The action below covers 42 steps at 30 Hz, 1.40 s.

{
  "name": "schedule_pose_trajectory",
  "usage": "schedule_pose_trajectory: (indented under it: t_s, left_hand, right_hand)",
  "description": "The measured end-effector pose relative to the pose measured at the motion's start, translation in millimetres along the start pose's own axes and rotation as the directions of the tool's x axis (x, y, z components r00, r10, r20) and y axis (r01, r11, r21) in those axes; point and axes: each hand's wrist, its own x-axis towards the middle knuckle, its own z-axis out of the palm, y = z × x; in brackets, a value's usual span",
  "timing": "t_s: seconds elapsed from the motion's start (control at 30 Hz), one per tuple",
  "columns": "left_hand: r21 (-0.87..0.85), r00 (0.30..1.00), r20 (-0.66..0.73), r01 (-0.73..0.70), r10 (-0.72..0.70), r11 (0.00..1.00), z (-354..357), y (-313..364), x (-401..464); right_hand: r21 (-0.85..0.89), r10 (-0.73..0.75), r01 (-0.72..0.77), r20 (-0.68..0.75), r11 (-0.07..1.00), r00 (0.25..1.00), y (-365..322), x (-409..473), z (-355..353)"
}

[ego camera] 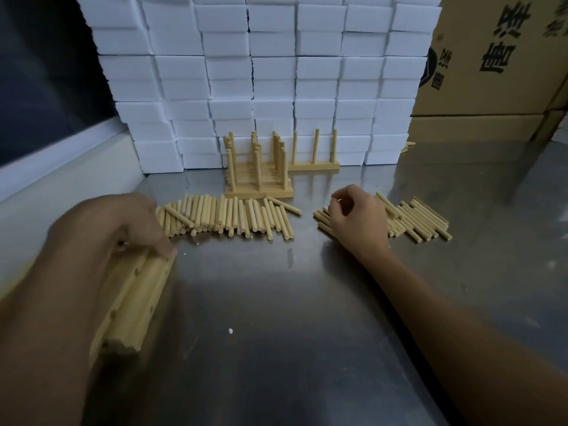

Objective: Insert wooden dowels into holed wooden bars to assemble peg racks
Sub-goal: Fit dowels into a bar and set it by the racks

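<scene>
**Both hands down among the dowels and bars**

My left hand (123, 222) rests on the far end of a stack of pale wooden bars with drilled holes (132, 299), which lies at the left of the grey steel tabletop (276, 318); my fingertips curl over the top bar's end and press it. My right hand (356, 219) sits on the smaller heap of short, round, light wooden dowels (412, 219) at the right, fingers bent loosely; I cannot tell whether they pinch a dowel. A larger row of the same dowels (227, 218) lies between my hands. Behind it stand finished peg racks (258, 170) packed together, and one more three-peg rack (315, 155) against the wall of white foam blocks (261, 72). Brown cardboard cartons (491, 72) stand at the right.
</scene>
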Motion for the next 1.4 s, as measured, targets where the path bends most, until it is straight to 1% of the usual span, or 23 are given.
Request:
schedule_pose_trajectory:
  t_s: [0.07,0.17,0.33,0.43,0.7,0.87,0.93,1.03,1.1,1.17,1.23,1.33,1.37,1.4]
  left_hand:
    - [-0.011,0.999,0.054,0.001,-0.001,1.0,0,-7,2]
    - [-0.015,0.998,0.064,0.001,0.0,1.0,3,-9,6]
    - [-0.079,1.0,-0.025,-0.016,0.014,0.997,9,-7,18]
    - [-0.102,0.996,-0.081,-0.054,0.046,0.993,13,-3,20]
    - [-0.143,0.981,-0.154,-0.14,0.118,0.98,21,11,19]
    - [-0.128,0.956,-0.198,-0.242,0.215,0.962,26,23,16]
    - [-0.155,0.938,-0.227,-0.3,0.262,0.941,25,27,16]
    - [-0.26,0.912,-0.227,-0.395,0.342,0.881,25,34,11]
    - [-0.411,0.901,-0.204,-0.433,0.382,0.802,28,37,9]
    - [-0.561,0.897,-0.17,-0.429,0.409,0.708,33,42,8]
    - [-0.671,0.887,-0.126,-0.407,0.445,0.62,40,48,10]
    - [-0.751,0.872,-0.153,-0.409,0.465,0.519,57,63,10]
    - [-0.787,0.872,-0.16,-0.396,0.463,0.473,64,68,10]
    - [-0.845,0.874,-0.148,-0.355,0.463,0.4,70,72,11]
  right_hand:
    - [0.003,0.007,-0.007,0.005,1.0,1.0,1,1,1]
    - [0.004,0.006,-0.006,0.015,1.0,1.0,1,1,1]
    - [0.019,0.008,-0.009,0.034,1.0,0.999,2,1,0]
    - [0.023,0.012,-0.013,0.037,1.0,0.999,2,1,0]
    - [0.036,0.015,-0.016,0.052,0.999,0.999,-1,0,-2]
    - [0.039,0.013,-0.015,0.058,0.999,0.998,-1,-1,-3]
    - [0.043,0.013,-0.015,0.057,0.999,0.998,-1,-1,-3]
    - [0.041,0.01,-0.012,0.054,0.999,0.999,-1,0,-3]
    - [0.039,0.011,-0.013,0.055,0.999,0.998,-1,-1,-3]
    - [0.043,0.012,-0.014,0.059,0.999,0.998,-1,-1,-3]
    - [0.047,0.013,-0.016,0.064,0.999,0.998,-1,-1,-3]
    - [0.044,0.012,-0.014,0.064,0.999,0.998,-2,-1,-3]
    - [0.043,0.011,-0.013,0.059,0.999,0.998,-2,-1,-3]
    - [0.043,0.011,-0.013,0.053,0.999,0.999,-2,-1,-3]
